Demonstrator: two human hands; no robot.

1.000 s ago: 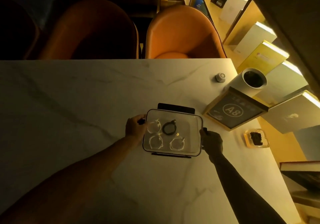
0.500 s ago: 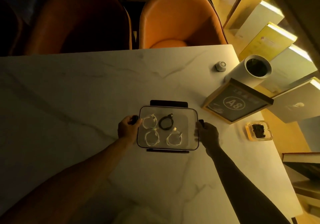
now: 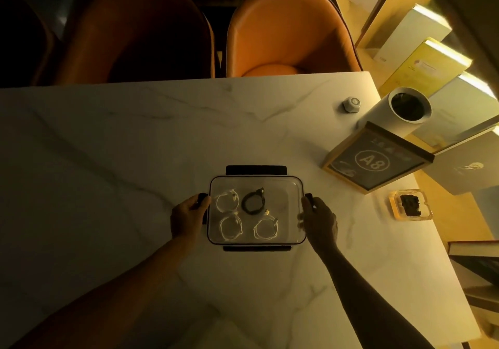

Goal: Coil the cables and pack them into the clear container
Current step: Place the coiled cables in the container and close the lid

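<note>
Hands flank the clear container [image 3: 291, 186] on the marble desk [image 3: 108, 159]. The left hand [image 3: 187, 217] is at its left end, fingers curled round the dark side latch [image 3: 202, 197] there; the right hand [image 3: 320, 220] is at the opposite end, fingers curled against the rim beside the right latch [image 3: 309, 197], thumb along the container's edge. Between the two hands, under the transparent lid, lie four coiled cables: a white coil [image 3: 227, 200] just beside the left hand's fingertips, a second white coil [image 3: 231, 227] nearer the left wrist, a third white coil [image 3: 266, 229] toward the right hand, and a black coil [image 3: 253, 202] further out from both. Dark latches show on the far and near long sides. Beyond the right hand stand a framed A8 sign [image 3: 375, 161], a white cylinder [image 3: 397, 113] and a small amber dish [image 3: 410, 205].
</note>
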